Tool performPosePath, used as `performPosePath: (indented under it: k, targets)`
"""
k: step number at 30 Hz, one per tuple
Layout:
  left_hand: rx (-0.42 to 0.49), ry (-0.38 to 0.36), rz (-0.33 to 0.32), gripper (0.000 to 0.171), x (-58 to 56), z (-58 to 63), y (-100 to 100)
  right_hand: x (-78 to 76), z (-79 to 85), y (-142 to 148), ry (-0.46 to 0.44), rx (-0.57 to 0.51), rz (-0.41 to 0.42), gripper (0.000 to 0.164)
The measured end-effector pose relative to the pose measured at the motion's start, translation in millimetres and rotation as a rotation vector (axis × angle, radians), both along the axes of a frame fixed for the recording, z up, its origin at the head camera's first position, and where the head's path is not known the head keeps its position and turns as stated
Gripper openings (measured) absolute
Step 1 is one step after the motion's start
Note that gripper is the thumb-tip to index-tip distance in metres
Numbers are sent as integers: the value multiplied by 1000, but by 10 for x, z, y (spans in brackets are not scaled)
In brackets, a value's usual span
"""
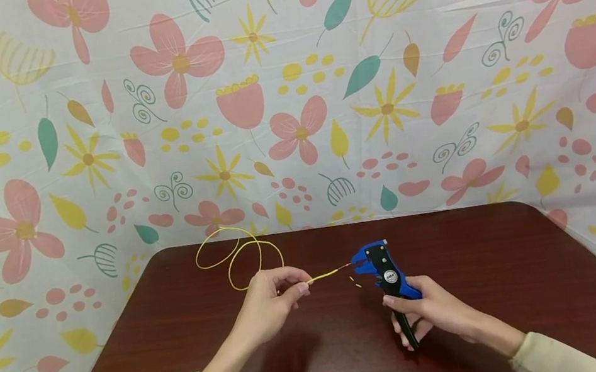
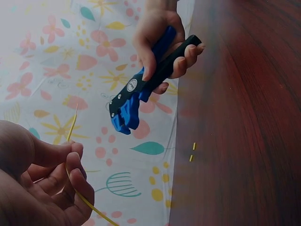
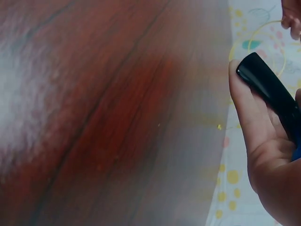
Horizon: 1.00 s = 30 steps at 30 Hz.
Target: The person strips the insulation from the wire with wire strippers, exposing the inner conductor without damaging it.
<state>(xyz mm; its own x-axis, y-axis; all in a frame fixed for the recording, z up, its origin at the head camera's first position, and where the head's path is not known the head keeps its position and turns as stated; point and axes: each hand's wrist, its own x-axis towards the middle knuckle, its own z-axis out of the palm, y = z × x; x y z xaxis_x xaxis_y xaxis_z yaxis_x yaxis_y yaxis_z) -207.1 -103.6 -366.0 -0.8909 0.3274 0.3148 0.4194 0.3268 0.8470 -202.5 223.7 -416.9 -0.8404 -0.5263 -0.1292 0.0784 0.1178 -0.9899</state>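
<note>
Between thumb and fingers, my left hand (image 1: 271, 301) pinches a thin yellow wire (image 1: 322, 276). Its end is bare metal (image 2: 77, 107), stripped of the yellow sleeve. From behind the hand the rest of the wire runs out in loose loops (image 1: 228, 261) toward the back of the table. My right hand (image 1: 435, 309) grips blue and black wire strippers (image 1: 384, 269) by the handles, their head pointing up and left. In the head view the bare tip lies right by the tool's jaws; in the left wrist view the two are apart.
Two short yellow bits of insulation (image 2: 194, 146) lie on the dark reddish-brown table (image 1: 345, 357), below the tool's head. A white cloth with a flower print (image 1: 295, 84) hangs behind the table's far edge.
</note>
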Motion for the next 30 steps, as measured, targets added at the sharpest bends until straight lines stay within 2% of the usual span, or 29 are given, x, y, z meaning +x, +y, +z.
performPosePath:
  k: [9, 17, 30]
  targets:
    - [-15, 17, -11, 12, 12, 18, 22, 42, 68, -59, 2, -58, 31, 44]
    - [-4, 18, -24, 11, 22, 20, 39, 97, 106, -104, 4, -144, 102, 30]
    - [2, 14, -33, 11, 25, 38, 73, 139, 122, -166, 29, -210, 171, 27]
